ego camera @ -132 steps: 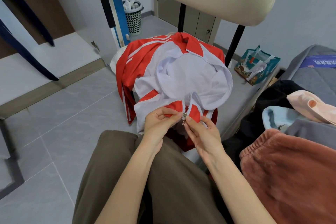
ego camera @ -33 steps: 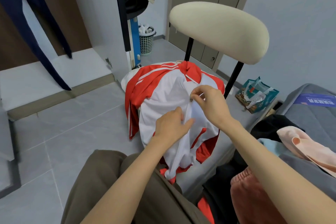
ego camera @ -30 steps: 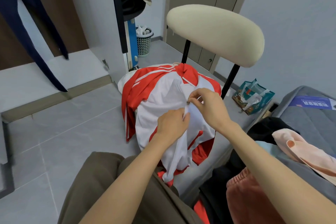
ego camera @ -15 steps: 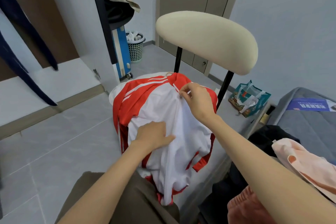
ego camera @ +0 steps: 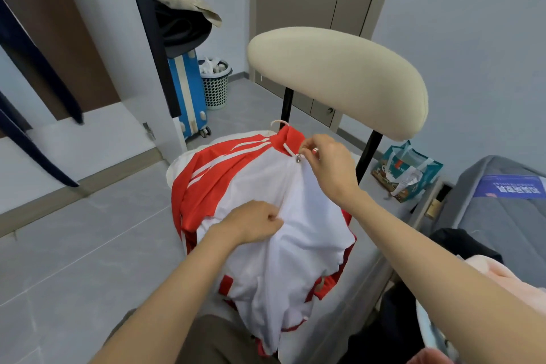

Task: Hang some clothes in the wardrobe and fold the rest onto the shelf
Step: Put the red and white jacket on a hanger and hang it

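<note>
A red and white zip jacket (ego camera: 266, 186) lies front up on the seat of a chair (ego camera: 339, 80) in front of me, its red collar toward the chair back. A white hanger hook (ego camera: 279, 122) sticks out at the collar. My right hand (ego camera: 328, 162) pinches the metal zipper pull (ego camera: 299, 158) just below the collar. My left hand (ego camera: 254, 223) grips a bunch of the white front fabric halfway down the zip. The zip looks closed up to the collar.
The open wardrobe (ego camera: 88, 115) with dark garments hanging stands at the left. A blue suitcase (ego camera: 189, 94) and a mesh bin (ego camera: 215, 86) stand beyond the chair. At the right are a bed (ego camera: 502, 201) with pink and dark clothes (ego camera: 502, 275) and a teal bag (ego camera: 407, 174).
My right hand has drawn the zipper pull from the hem up to the collar, closing the jacket front. My left hand stays lower down on the fabric, holding it.
</note>
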The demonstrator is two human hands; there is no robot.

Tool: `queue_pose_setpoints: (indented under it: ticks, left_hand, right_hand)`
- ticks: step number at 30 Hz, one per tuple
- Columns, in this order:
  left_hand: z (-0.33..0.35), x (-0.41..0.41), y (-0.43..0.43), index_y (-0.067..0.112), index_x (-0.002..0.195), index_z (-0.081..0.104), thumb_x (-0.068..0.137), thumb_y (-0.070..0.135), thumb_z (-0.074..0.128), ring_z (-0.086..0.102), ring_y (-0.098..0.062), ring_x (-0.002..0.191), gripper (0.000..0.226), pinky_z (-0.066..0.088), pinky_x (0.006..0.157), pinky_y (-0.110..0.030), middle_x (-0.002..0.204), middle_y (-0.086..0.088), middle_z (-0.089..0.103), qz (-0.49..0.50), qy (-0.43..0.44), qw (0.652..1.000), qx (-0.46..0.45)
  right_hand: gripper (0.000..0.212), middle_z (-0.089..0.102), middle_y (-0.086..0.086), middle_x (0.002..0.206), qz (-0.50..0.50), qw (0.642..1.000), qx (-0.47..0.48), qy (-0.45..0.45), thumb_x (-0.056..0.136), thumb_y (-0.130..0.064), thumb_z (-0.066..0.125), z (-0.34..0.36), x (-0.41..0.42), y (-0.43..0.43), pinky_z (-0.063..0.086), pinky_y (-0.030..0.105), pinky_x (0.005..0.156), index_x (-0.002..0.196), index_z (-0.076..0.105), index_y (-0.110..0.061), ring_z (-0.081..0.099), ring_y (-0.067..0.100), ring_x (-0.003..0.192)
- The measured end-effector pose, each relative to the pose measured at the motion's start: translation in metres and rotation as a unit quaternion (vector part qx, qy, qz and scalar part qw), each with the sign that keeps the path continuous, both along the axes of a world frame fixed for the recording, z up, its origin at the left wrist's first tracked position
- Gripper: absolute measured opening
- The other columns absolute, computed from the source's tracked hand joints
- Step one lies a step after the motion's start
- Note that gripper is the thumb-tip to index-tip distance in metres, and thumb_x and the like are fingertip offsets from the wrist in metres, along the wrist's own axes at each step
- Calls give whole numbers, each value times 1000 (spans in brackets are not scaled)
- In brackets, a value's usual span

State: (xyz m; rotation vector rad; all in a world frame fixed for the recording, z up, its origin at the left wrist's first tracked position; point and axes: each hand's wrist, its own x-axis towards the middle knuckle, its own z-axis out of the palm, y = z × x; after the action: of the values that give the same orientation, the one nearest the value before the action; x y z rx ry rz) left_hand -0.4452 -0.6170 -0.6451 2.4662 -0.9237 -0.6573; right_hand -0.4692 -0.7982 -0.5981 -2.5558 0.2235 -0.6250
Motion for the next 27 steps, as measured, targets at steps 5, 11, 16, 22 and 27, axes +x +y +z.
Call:
queue_pose_setpoints:
  ticks: [5, 11, 16, 22, 27]
  left_hand:
    - [1, 16, 8, 20, 63, 42, 87, 38, 50, 52, -19, 73, 31, 30, 54, -26, 69, 6, 54, 6, -54, 994, 90]
    - [14, 28, -36, 17, 84, 43, 95, 58, 39, 55, -24, 77, 42, 40, 64, -33, 80, 1, 55, 142, -185, 972, -38]
    - [18, 35, -55, 17, 63, 35, 100, 34, 39, 44, -21, 65, 41, 27, 54, -31, 64, 2, 45, 118, -133, 977, -114]
    - [11, 30, -26, 12, 67, 52, 97, 31, 48, 49, -18, 60, 35, 42, 63, -33, 63, -1, 55, 41, 121, 981, -147]
    - [2, 34, -17, 19, 67, 48, 96, 45, 43, 52, -20, 73, 39, 34, 58, -28, 74, 3, 58, 27, 6, 999, 33]
  right_hand:
    - [7, 64, -3, 94, -2, 999, 33, -8, 95, -17, 58, 3, 37, 5, 43, 32, 68, 91, 63, -15, 57, 17, 76]
    - [6, 64, -9, 93, 43, 998, 39, -11, 94, -18, 60, 0, 38, -3, 36, 23, 64, 90, 65, -18, 51, 7, 72]
    - [7, 65, -8, 95, 32, 999, -28, -27, 95, -16, 59, 4, 33, -14, 35, 24, 63, 93, 65, -17, 51, 9, 71]
    - [7, 67, -3, 93, -62, 995, 52, -52, 93, -15, 56, 22, 54, -28, 48, 37, 74, 90, 63, -15, 61, 18, 81]
    - [5, 68, 1, 93, 30, 999, 17, -21, 92, -10, 60, 21, 49, -12, 47, 39, 80, 89, 64, -10, 60, 21, 87]
